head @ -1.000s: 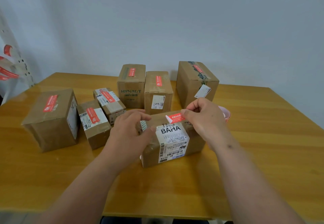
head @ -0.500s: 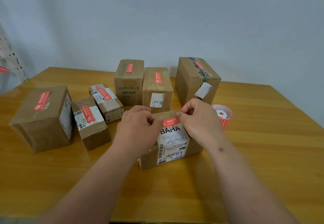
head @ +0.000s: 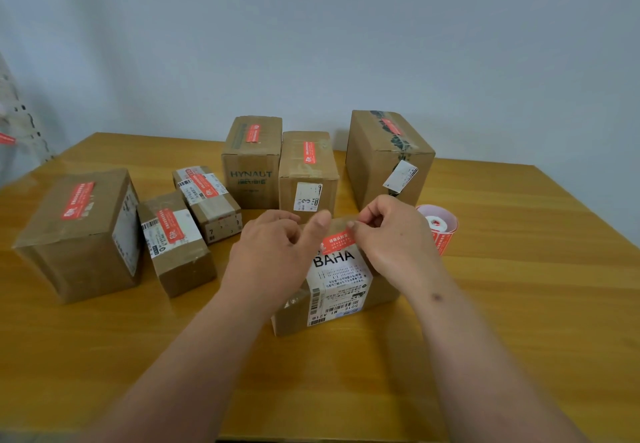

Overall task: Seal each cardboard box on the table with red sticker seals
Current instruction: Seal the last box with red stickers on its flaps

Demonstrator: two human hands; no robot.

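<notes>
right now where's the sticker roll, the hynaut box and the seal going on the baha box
sticker roll [head: 437,223]: head view, on its white core.
HYNAUT box [head: 250,179]: head view, on its printed front face.
red seal [head: 337,240]: head view, on its visible middle, atop the BAHA box.

Your left hand [head: 273,252] and right hand [head: 391,234] cover most of the top of the nearest box [head: 332,300], so you cannot tell how much of the red sticker [head: 337,242] is pressed down or whether your right fingertips still pinch its end. The sticker roll [head: 438,231] is half hidden behind your right hand, the small print on the white shipping label [head: 341,286] is too fine to read, and the rack [head: 14,123] at the far left is blurred and cut off by the picture's edge.
</notes>
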